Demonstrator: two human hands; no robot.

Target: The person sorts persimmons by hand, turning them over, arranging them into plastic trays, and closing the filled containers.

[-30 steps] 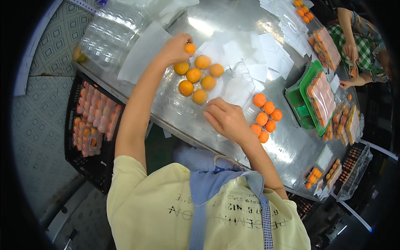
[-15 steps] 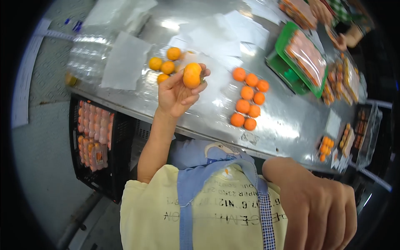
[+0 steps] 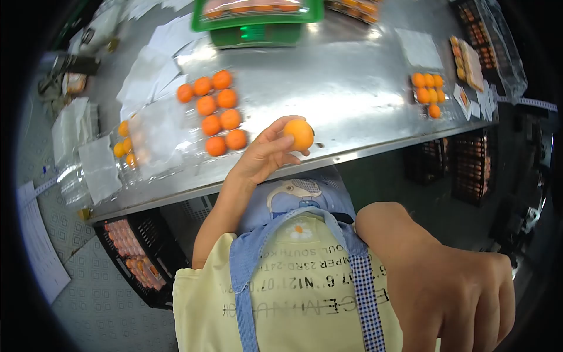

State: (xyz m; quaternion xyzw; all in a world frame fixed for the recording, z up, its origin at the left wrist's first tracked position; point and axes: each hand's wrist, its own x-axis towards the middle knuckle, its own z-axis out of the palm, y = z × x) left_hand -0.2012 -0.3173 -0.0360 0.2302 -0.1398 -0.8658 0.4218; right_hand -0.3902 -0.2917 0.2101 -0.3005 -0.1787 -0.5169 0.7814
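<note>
My left hand [image 3: 263, 154] is closed around an orange persimmon [image 3: 299, 135], held above the front edge of the metal table. Just beyond it, several deeper-orange persimmons [image 3: 211, 125] sit in rows in a clear plastic tray. Farther left, a few yellower persimmons [image 3: 120, 148] lie partly under a translucent sheet [image 3: 157, 138]. My right hand [image 3: 460, 287] is raised close to the camera at the lower right, back towards me. Its fingers are bent and together; the tips are out of view, so anything in them is hidden.
On the metal table [image 3: 346, 76] stands a green scale [image 3: 255, 36] bearing a wrapped fruit tray. More fruit [image 3: 428, 91] and a packed tray [image 3: 466, 61] lie on the right. Black crates [image 3: 158, 252] stand below the table's front edge. Paper sheets [image 3: 149, 73] cover the back left.
My view has swung right, so the table's contents appear farther left. My left hand has carried the persimmon from over the left trays to the table's front edge. The right hand stays raised.
</note>
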